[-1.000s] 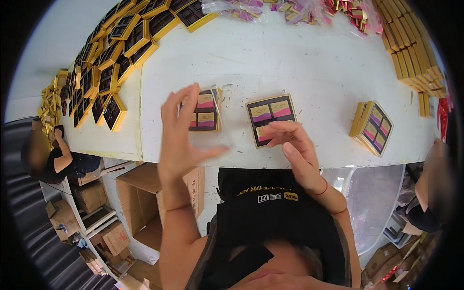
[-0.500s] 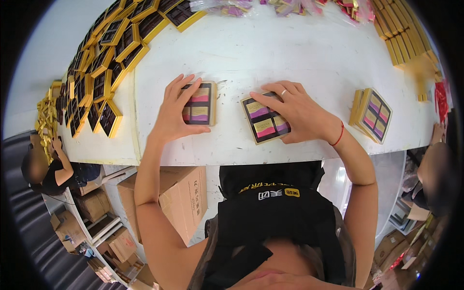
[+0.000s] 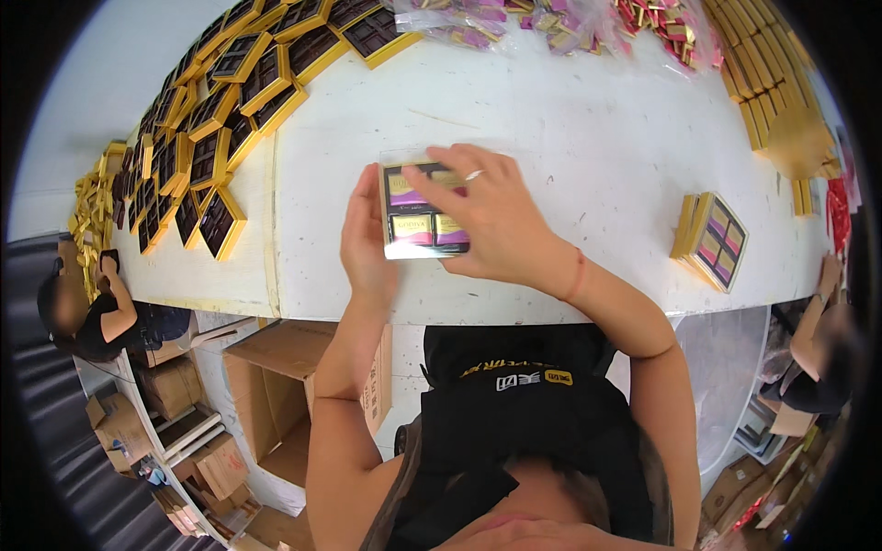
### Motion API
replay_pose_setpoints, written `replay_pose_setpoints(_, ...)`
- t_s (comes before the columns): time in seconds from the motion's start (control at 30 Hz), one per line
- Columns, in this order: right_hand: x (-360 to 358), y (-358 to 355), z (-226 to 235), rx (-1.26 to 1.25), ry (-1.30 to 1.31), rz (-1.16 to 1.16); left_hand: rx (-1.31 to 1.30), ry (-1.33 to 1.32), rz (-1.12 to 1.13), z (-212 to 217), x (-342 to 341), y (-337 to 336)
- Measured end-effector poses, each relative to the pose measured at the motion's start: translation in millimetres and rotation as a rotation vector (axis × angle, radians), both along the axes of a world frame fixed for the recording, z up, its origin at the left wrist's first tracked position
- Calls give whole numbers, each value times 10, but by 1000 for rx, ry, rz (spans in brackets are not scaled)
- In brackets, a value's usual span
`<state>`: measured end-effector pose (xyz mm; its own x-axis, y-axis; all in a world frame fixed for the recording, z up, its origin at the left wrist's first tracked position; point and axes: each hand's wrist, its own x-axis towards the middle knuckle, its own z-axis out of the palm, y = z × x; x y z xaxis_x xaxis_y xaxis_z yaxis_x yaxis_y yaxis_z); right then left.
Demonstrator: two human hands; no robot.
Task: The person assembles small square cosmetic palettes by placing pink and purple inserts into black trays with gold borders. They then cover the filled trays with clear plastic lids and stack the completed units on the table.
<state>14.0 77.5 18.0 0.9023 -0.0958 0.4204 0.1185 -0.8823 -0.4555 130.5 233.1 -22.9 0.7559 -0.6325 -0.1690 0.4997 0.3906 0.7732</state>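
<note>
A flat square box (image 3: 418, 250) with a gold edge lies before me, small wrapped pieces in gold, pink and purple showing in its dark compartments. My left hand (image 3: 370, 241) grips its left side, fingers along the edge and thumb partly hidden. Across its right half spreads my right hand (image 3: 501, 219), thumb and fingers closed around the top and lower right edges. Whether a second box lies underneath is hidden. Farther right, a small stack of similar filled boxes (image 3: 717, 241) leans on the table.
Open gold boxes with dark trays (image 3: 266, 81) crowd the white table's (image 3: 588, 119) far left. Clear bags of wrapped pieces (image 3: 560, 23) lie at the back. Gold boxes (image 3: 772, 83) are stacked at far right. A cardboard carton (image 3: 285, 386) stands below. People work at both sides.
My right hand has carried its box left to where my left hand held another. Only one box top now shows between them. My left hand has shifted slightly right.
</note>
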Motion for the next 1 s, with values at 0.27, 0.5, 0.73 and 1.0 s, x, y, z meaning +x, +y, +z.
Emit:
replay_pose_setpoints(0.27,-865,-549,303,54,148,-110,238,-206,-210,34,-18,37)
replay_pose_setpoints(0.5,-3048,-1711,326,226,385,-456,234,-154,-467,195,-147,-467)
replay_pose_setpoints(0.73,-2964,-1841,-90,214,107,-318,176,-62,-630,97,-533,-1190)
replay_pose_setpoints(1.0,-2717,-1945,-48,306,-249,-468,171,-13,-613,12,-1277,-1716)
